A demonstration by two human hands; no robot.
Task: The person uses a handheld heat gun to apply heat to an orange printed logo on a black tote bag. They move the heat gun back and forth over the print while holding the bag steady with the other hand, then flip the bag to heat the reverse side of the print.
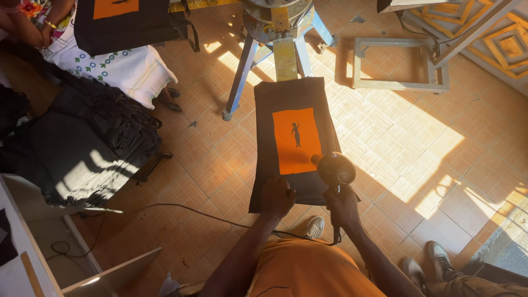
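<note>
A dark bag [286, 93] with an orange printed rectangle [296, 140] and a small dark figure on it lies stretched over a narrow platen. My left hand [276, 197] presses flat on the bag's near end, just below the orange print. In my right hand [341, 206] I grip the handle of a black heat gun [334, 168], its round nozzle hovering over the lower right corner of the print. The gun's black cord [181, 209] trails left across the floor.
The platen belongs to a press on blue metal legs [242, 74]. A pile of dark bags [82, 143] sits at left beside another person in white patterned cloth [124, 69]. Wooden frames [399, 63] lie at upper right. A second person's shoes [440, 258] are at lower right.
</note>
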